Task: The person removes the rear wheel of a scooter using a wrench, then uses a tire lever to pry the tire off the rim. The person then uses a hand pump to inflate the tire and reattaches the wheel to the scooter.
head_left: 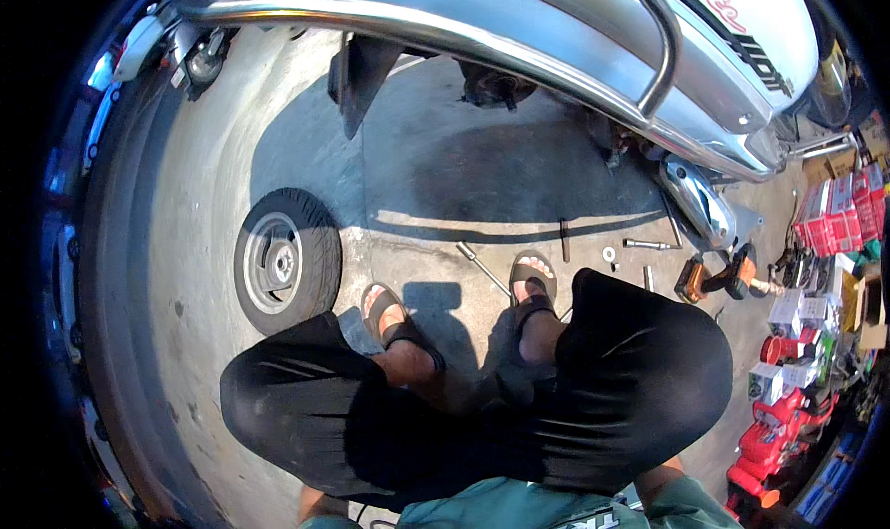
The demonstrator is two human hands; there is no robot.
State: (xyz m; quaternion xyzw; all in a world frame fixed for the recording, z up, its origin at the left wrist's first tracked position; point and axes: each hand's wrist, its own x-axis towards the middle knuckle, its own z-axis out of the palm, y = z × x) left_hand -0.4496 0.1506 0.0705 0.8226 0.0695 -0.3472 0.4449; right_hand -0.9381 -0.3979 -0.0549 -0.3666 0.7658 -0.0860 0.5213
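Note:
Neither of my hands is in view. Only a bit of my left forearm (320, 503) and my right forearm (658, 478) show at the lower edge, beside my black-trousered legs. A scooter wheel with a black tyre (320, 260) lies on the floor in front of my left knee. Across the top stretches the silver-white body of a scooter (593, 28) with a chrome side rail (408, 24). A long socket wrench (484, 271) rests on the floor by my right sandal (532, 279). Farther right lie a dark rod (565, 240), a washer (609, 254) and another wrench (646, 244).
A silver exhaust muffler (697, 198) slants down at the right. Near it is an orange-and-black cordless power tool (718, 277). Red boxes (839, 212), small white boxes (786, 311) and red items (771, 436) line the right side. Another parked two-wheeler (204, 63) stands at the far left.

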